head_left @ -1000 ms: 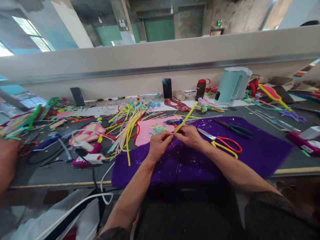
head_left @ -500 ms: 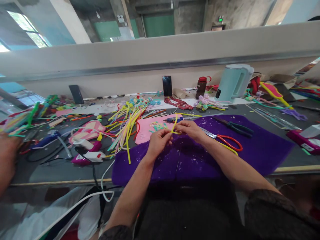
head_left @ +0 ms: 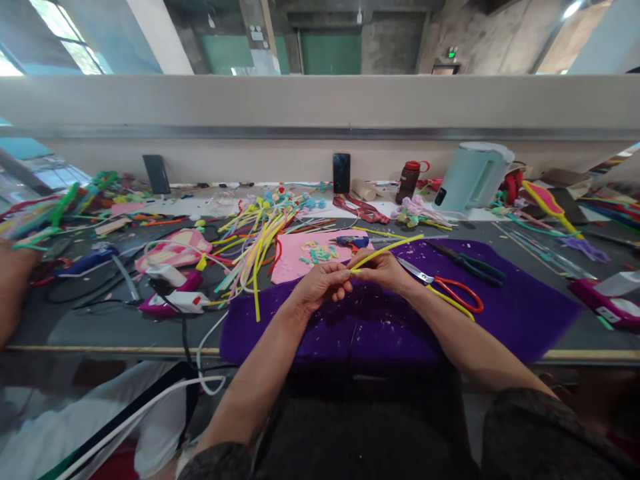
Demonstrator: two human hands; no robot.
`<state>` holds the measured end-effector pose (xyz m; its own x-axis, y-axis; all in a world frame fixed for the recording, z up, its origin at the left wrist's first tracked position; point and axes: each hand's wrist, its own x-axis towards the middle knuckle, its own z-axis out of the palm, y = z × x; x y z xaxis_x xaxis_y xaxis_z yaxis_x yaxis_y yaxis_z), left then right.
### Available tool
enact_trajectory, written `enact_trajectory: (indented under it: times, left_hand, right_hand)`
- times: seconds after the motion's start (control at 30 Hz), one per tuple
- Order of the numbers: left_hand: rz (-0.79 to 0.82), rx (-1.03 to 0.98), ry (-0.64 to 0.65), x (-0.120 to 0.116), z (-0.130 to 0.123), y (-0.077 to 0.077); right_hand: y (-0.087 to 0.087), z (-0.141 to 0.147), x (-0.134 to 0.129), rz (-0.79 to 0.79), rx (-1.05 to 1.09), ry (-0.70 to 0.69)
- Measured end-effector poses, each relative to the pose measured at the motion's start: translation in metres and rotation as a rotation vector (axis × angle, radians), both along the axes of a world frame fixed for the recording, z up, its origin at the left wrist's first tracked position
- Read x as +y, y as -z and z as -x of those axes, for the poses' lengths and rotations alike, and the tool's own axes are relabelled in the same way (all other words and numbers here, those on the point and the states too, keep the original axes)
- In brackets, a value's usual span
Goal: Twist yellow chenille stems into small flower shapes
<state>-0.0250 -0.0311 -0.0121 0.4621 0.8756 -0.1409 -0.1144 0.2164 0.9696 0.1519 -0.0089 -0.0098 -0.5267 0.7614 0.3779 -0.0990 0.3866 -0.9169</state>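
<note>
My left hand (head_left: 324, 285) and my right hand (head_left: 381, 268) meet over the purple cloth (head_left: 325, 333). Both are closed on a yellow pipe cleaner (head_left: 393, 251), whose long end slants up to the right past my right hand. The pinched end is mostly hidden by my fingers. Red-handled scissors (head_left: 453, 291) lie on the cloth right of my right hand, partly under my forearm, with another yellow stem beside them. Dark-handled pliers (head_left: 473, 263) rest farther right. Behind my hands lies a pink mat (head_left: 293, 260) with small pastel pieces (head_left: 317, 252) and a blue glue gun (head_left: 351, 240).
A bundle of pipe cleaners (head_left: 260, 247) spreads left of the mat. Power strips (head_left: 175, 297) with cords sit at left; another person's hand (head_left: 15, 287) is at the far left edge. At the back stand a phone (head_left: 341, 173), a bottle (head_left: 410, 181) and a kettle (head_left: 473, 179).
The yellow pipe cleaner stood bent upward between my hands; now its long end stretches to the right over my right hand. My fingers have drawn closer together. The camera view has shifted slightly.
</note>
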Motion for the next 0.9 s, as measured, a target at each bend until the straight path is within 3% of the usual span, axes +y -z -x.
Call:
enact_trajectory:
  times: [0.3, 0.47, 0.6, 0.77, 0.9]
  left_hand:
    - [-0.058, -0.02, 0.001, -0.002, -0.001, 0.0]
    - [-0.12, -0.006, -0.111, -0.004, -0.007, 0.002]
    - [-0.377, 0.148, -0.286, -0.007, -0.012, 0.006]
    - [-0.864, 0.627, -0.52, -0.011, -0.015, 0.01]
    - [-1.004, 0.845, -0.575, -0.009, -0.017, 0.015]
  right_hand:
    - [-0.001, -0.003, 0.0, -0.202, -0.097, 0.116]
    - [0.001, 0.001, -0.005, -0.161, -0.055, 0.2]
    - [0.007, 0.009, -0.006, -0.019, 0.007, 0.286]
    - [0.013, 0.023, -0.004, 0.137, 0.061, 0.403]
    - [0.015, 0.033, -0.005, 0.236, 0.13, 0.445]
